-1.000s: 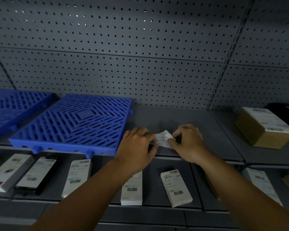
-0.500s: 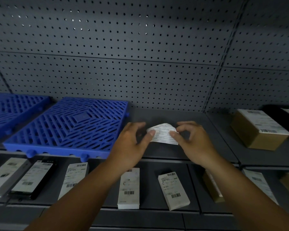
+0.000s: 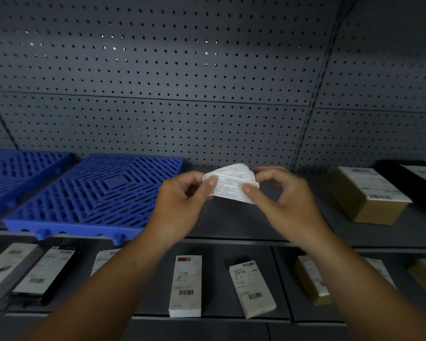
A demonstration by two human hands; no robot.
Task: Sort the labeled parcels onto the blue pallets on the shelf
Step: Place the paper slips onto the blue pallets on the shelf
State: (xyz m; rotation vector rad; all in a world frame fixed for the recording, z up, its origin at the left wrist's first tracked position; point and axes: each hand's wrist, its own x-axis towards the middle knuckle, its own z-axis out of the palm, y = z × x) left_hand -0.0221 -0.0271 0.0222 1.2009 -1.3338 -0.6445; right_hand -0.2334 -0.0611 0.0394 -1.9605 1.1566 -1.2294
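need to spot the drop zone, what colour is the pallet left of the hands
The pallet is blue, seen best in the head view.

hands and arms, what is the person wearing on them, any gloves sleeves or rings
Nothing is worn. The left hand and right hand are bare, with no gloves, and no rings show on the fingers. Both forearms are bare down to the frame edge: no sleeves, watch or wristbands.

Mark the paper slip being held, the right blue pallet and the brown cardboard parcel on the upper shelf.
paper slip (image 3: 228,184), head view, printed middle between the thumbs
right blue pallet (image 3: 94,193), head view, slatted top
brown cardboard parcel (image 3: 379,211), head view, brown front face
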